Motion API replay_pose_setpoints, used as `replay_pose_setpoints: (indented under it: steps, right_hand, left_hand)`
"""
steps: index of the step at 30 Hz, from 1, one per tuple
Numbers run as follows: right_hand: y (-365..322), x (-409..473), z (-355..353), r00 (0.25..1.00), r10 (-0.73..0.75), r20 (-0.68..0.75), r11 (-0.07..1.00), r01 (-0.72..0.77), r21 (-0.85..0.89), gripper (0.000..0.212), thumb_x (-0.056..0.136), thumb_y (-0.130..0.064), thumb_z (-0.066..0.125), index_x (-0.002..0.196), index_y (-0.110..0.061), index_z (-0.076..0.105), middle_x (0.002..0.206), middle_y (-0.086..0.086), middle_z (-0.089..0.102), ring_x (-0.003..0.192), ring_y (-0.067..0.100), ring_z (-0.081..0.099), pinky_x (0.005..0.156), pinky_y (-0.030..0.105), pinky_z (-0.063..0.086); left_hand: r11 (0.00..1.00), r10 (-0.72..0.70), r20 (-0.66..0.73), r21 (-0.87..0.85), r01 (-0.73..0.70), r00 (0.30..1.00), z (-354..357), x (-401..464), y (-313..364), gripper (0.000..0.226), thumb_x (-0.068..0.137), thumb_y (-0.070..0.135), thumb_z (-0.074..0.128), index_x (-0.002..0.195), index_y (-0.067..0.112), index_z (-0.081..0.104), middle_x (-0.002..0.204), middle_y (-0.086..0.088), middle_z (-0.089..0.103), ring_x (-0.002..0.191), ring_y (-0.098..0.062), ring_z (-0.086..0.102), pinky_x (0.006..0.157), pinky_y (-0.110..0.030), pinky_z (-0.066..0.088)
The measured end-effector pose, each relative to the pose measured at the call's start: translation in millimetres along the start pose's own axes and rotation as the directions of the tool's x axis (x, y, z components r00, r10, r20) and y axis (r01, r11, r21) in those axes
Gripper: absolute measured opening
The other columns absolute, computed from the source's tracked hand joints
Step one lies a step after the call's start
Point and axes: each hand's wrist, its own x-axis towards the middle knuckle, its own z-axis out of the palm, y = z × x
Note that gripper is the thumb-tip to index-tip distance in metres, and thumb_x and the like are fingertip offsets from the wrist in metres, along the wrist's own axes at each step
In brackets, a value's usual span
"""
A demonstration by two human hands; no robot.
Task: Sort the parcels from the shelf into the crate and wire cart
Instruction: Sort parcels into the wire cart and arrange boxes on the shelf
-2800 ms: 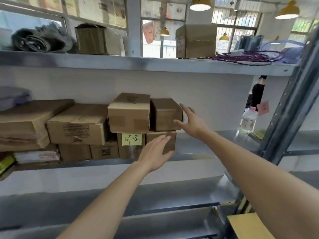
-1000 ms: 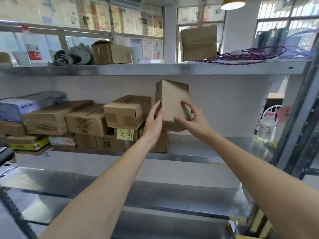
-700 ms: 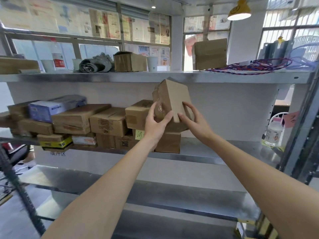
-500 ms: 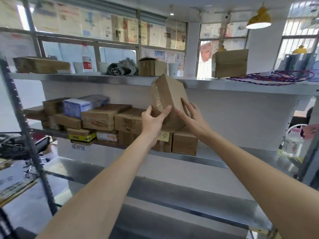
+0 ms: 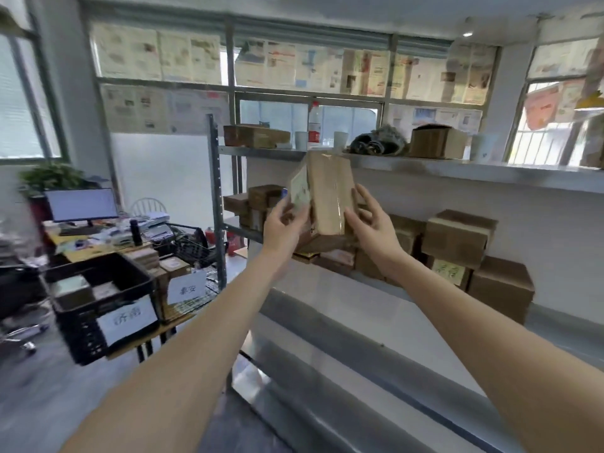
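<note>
Parcel (image 5: 330, 197) between both hands (image 5: 327, 223)

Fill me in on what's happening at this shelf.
A person is sorting parcels. Both hands hold one cardboard box up in front of the shelf, the left hand at its labelled end and the right hand on its side. More boxes sit on the shelf. To the left wait a black crate and a wire cart, each with a paper sign.
</note>
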Motion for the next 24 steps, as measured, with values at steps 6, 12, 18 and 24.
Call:
replay_pose_setpoints:
  steps: [6, 12, 18, 24]
  right_hand:
    - [8, 23, 95, 0.978, 0.009, 0.21, 0.995, -0.029, 0.092, 0.034, 0.107, -0.02, 0.051, 0.132, -0.041, 0.06, 0.135, 0.011, 0.06, 0.111, 0.024, 0.068, 0.079, 0.035, 0.062]
    - [30, 55, 188, 0.933, 0.078, 0.352, 0.987, -0.121, 0.104, 0.037, 0.102, -0.041, 0.057, 0.138, -0.032, 0.055, 0.121, -0.002, 0.07, 0.106, 0.013, 0.071, 0.083, 0.024, 0.057]
    - [63, 113, 258, 0.874, 0.06, 0.482, 0.98, -0.145, 0.139, 0.054, 0.095, -0.035, 0.071, 0.144, -0.032, 0.049, 0.126, 0.004, 0.067, 0.104, 0.017, 0.073, 0.081, 0.03, 0.061]
    - [102, 179, 307, 0.855, 0.082, 0.512, 0.945, -0.23, 0.233, 0.047, 0.101, -0.022, 0.063, 0.137, -0.046, 0.045, 0.118, 0.001, 0.07, 0.1, 0.019, 0.074, 0.084, 0.036, 0.062]
  left_hand:
    - [0.998, -0.017, -0.152, 0.06, 0.027, 0.988, -92, 4, 0, 0.092, 0.078, 0.045, 0.085, 0.155, 0.031, 0.036, 0.137, 0.007, 0.051, 0.124, -0.014, 0.054, 0.096, -0.035, 0.056]
    - [0.972, 0.046, -0.312, 0.233, 0.03, 0.949, -175, 29, -21, 0.083, 0.08, 0.033, 0.086, 0.151, 0.037, 0.043, 0.137, 0.01, 0.055, 0.123, -0.013, 0.054, 0.099, -0.035, 0.054]
    - [0.936, 0.084, -0.397, 0.346, 0.064, 0.914, -235, 85, -43, 0.074, 0.084, 0.019, 0.083, 0.145, 0.042, 0.048, 0.143, 0.007, 0.056, 0.128, -0.019, 0.054, 0.103, -0.045, 0.053]
    - [0.918, 0.102, -0.412, 0.39, 0.074, 0.906, -267, 148, -62, 0.081, 0.086, 0.01, 0.079, 0.149, 0.043, 0.041, 0.137, 0.019, 0.053, 0.125, -0.014, 0.055, 0.099, -0.041, 0.055]
